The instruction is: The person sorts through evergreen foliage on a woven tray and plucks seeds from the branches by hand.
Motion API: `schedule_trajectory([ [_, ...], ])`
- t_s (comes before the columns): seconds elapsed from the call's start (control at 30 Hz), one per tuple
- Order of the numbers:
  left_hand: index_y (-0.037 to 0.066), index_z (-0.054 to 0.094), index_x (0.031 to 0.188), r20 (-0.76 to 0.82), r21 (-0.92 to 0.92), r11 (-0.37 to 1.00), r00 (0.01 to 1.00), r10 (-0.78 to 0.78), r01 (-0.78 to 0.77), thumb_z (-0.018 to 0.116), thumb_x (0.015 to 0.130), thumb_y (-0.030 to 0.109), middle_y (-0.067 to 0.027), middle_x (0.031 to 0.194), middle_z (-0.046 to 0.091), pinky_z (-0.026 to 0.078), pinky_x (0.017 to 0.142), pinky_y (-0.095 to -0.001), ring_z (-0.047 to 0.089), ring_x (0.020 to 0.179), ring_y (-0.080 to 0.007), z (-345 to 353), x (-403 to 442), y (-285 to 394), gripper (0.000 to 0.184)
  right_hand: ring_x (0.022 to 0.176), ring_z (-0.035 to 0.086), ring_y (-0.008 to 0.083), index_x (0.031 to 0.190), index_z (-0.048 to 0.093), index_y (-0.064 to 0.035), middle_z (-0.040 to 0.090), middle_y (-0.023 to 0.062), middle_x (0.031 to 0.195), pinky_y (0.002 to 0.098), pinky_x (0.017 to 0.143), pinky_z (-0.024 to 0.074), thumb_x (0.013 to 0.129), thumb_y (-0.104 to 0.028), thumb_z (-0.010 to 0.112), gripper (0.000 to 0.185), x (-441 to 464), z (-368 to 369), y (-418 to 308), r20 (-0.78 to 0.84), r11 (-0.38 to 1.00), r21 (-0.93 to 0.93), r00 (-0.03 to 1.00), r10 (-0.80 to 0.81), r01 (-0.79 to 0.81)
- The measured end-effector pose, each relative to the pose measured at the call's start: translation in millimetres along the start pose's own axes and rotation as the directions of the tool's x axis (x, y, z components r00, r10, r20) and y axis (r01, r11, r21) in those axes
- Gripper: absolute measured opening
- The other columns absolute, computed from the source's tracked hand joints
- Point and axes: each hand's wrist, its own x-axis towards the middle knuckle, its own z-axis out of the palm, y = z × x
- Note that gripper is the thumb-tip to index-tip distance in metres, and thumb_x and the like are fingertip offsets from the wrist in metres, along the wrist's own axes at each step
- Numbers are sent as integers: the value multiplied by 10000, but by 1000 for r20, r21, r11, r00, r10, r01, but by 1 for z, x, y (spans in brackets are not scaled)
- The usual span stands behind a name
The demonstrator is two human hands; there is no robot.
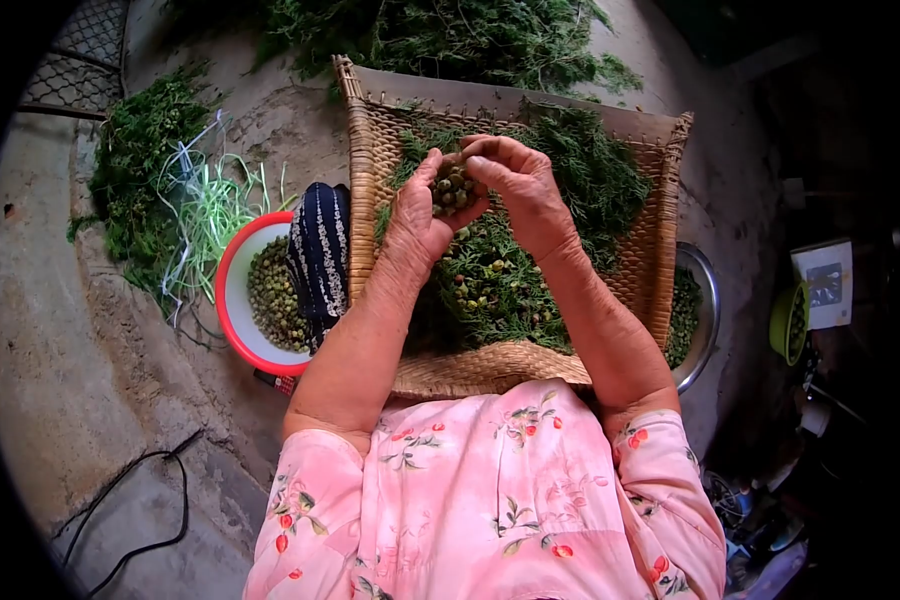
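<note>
Foreground, floral shirt (500,490); left hand (418,218), fingers curled round small cones (454,190), probably light, firm, best cradled; right hand (532,195), fingers bent close, grip indiscernible.

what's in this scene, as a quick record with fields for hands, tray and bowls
left hand: cupped, holding round pods
right hand: fingers close to the left thumb; anything pinched is unclear
tray: woven, with green sprigs and more pods
red-rimmed bowl: holds pods, partly hidden by dark patterned cloth
metal bowl: holds small green pieces
</note>
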Motion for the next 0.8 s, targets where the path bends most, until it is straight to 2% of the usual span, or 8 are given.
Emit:
schedule_trajectory([
  [0.13, 67, 564, 968, 73, 59, 998, 997, 14, -18, 488, 923, 348, -86, 833, 608, 569, 644, -370, 623, 732, -221, -5, 0, 1, 294, 832, 579, 141, 968, 626, 9, 610, 67, 964, 300, 799, 468, 810, -135, 617, 214, 10, -29, 16, -120, 992, 125, 992, 35, -20],
  [0.23, 69, 574, 943, 59, 30, 999, 998, 28, -29, 504, 916, 324, -82, 845, 610, 568, 651, -368, 619, 745, -221, -6, 2, 0, 266, 858, 581, 157, 1014, 604, 1, 594, 83, 1024, 298, 794, 471, 834, -123, 586, 219, 11, -37, 24, -334, 765, -641, 875, -351, 63],
  [0.47, 73, 596, 914, -69, 90, 962, 962, 266, -259, 524, 892, 278, -46, 835, 594, 507, 674, -353, 580, 738, -186, 4, -7, -12, 219, 779, 527, 122, 1006, 584, 5, 588, 37, 834, 287, 676, 459, 898, -276, 548, 304, -3, 22, 57, -302, 915, 392, 927, 223, -93],
  [0.53, 33, 617, 928, 137, 528, 596, 753, 644, -605, 527, 895, 259, -50, 851, 610, 476, 707, -310, 571, 752, -170, 10, -17, -21, 246, 769, 523, 134, 949, 584, -14, 584, 42, 824, 306, 662, 445, 916, -321, 500, 320, -12, 37, 45, -246, 927, 365, 951, 189, -90],
  [0.57, 19, 621, 936, 170, 622, 481, 706, 688, -618, 530, 896, 247, -61, 871, 621, 466, 720, -298, 571, 773, -169, 8, -17, -27, 248, 759, 522, 140, 937, 584, -25, 582, 43, 820, 308, 660, 441, 926, -344, 466, 340, -12, 37, 60, -333, 951, -156, 892, -304, 266],
  [0.63, 5, 616, 977, 250, 743, 260, 616, 747, -617, 529, 901, 211, -90, 914, 640, 464, 754, -298, 581, 842, -175, 1, -9, -35, 236, 750, 518, 155, 949, 583, -40, 572, 52, 825, 307, 663, 434, 944, -379, 405, 383, -13, 37, 55, -274, 995, -89, 960, -62, 39],
  [0.73, 8, 611, 993, 366, 769, 65, 521, 771, -636, 551, 884, 203, -117, 989, 613, 466, 801, -312, 591, 913, -228, 4, -12, -39, 231, 817, 529, 174, 1104, 509, -3, 558, 55, 897, 298, 785, 441, 950, -327, 394, 377, -9, 38, 54, -123, 659, 742, 941, 314, -123],
  [0.8, -12, 551, 1064, 458, 768, -14, 535, 710, -640, 449, 919, 206, -198, 1056, 539, 410, 853, -392, 519, 978, -365, -3, -3, -47, 281, 841, 524, 146, 1108, 531, -18, 564, 33, 933, 279, 816, 435, 954, -369, 368, 416, -12, 36, 43, -138, 716, 681, 933, 332, -154],
])
